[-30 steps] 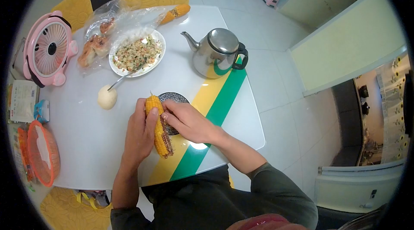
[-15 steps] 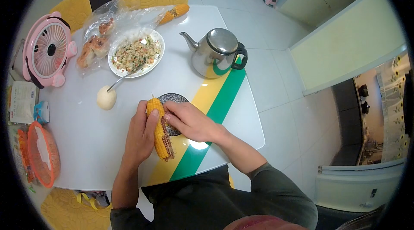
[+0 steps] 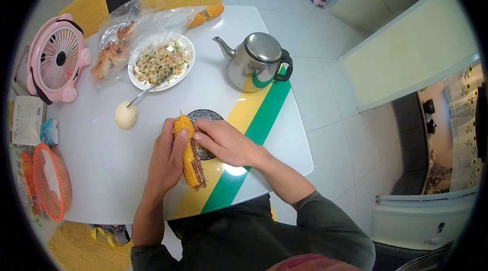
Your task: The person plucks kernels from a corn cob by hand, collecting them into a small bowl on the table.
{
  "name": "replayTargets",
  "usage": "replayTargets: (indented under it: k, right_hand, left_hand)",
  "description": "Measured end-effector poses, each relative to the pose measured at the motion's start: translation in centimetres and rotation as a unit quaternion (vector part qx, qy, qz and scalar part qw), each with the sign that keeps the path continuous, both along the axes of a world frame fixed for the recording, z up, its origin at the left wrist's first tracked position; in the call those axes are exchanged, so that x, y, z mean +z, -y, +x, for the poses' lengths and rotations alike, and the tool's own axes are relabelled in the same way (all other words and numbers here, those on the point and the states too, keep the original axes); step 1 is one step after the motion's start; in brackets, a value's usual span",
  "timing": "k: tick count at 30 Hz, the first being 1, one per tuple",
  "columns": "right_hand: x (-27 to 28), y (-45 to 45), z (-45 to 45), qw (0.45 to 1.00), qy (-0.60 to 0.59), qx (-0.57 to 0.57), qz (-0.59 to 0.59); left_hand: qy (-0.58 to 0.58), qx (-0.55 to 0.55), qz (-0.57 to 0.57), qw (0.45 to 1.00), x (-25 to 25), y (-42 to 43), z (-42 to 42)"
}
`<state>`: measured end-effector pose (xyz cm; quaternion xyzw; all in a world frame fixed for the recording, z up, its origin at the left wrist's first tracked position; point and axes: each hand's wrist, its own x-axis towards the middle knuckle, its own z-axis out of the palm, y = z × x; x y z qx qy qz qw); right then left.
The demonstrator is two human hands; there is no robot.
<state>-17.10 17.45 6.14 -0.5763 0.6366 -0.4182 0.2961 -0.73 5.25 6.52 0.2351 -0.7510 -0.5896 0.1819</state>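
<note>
A corn cob [image 3: 191,167] is tilted above the near part of the table, yellow kernels on most of it and a bare brownish strip along its right side. My left hand [image 3: 168,151] is closed around it from the left, thumb lying along the cob. From the right, my right hand [image 3: 219,141] has its bent fingers and thumb against the kernels by the bare strip; what its fingertips pinch, if anything, is hidden. Partly covered by that hand, a dark patterned bowl [image 3: 206,114] sits on the table behind the cob.
Beyond my hands stand a steel kettle [image 3: 254,62] and a plate [image 3: 190,69] of fried rice with a spoon. A round pale bun [image 3: 126,115] lies nearby. Bagged bread [image 3: 112,57], another corn cob [image 3: 206,16], a pink fan [image 3: 60,57] and an orange basket [image 3: 65,189] line the edges.
Almost nothing differs. The left hand keeps its grip on the corn cob, and the right fingers have shifted only slightly against the kernels.
</note>
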Motion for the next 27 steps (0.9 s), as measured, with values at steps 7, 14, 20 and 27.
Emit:
replayTargets:
  k: [7, 14, 20, 27]
  right_hand:
    - [-0.2, 0.1, 0.0, 1.0, 0.005, -0.006, 0.003]
    - [-0.1, 0.1, 0.1, 1.0, 0.0, -0.014, -0.009]
    - [-0.3, 0.0, -0.1, 1.0, 0.003, -0.011, -0.02]
    - [-0.6, -0.1, 0.1, 0.992, -0.038, -0.079, -0.091]
  left_hand:
    - [-0.001, -0.003, -0.001, 1.0, 0.2, 0.0, -0.1]
    - [0.003, 0.001, 0.002, 1.0, -0.4, 0.2, 0.0]
    - [-0.001, 0.008, 0.027, 1.0, 0.2, 0.2, 0.0]
    - [-0.031, 0.015, 0.09, 0.995, -0.2, 0.9, 0.4]
